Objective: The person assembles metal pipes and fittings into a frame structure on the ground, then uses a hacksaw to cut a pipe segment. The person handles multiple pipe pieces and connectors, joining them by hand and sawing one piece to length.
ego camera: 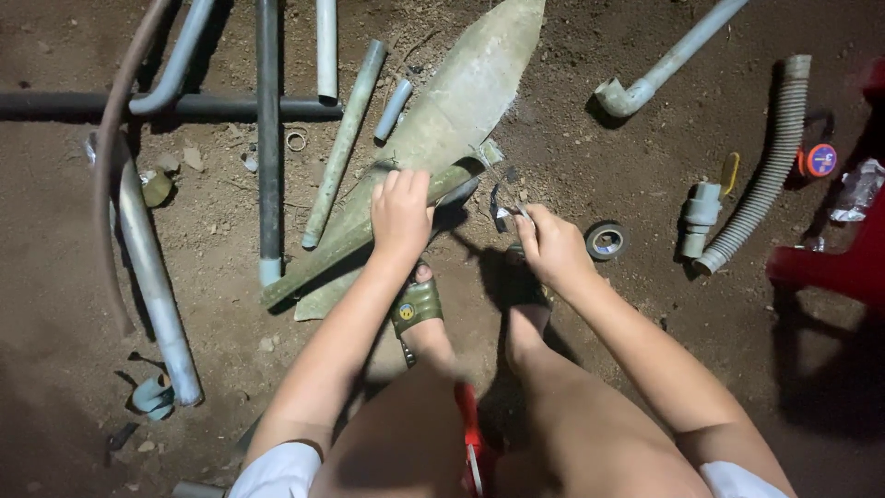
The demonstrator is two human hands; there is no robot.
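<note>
A round label (820, 160), red rim with a blue centre, lies on the dirt at the far right, just beside the upper part of the grey ribbed hose (765, 171). Right of it, a crumpled clear plastic wrapper (857, 189) rests by the picture's edge.

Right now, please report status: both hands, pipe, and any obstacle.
Left hand gripping green pipe over metal sheet. Right hand pinching a small dark piece, unclear. Tape roll beside right hand.
</note>
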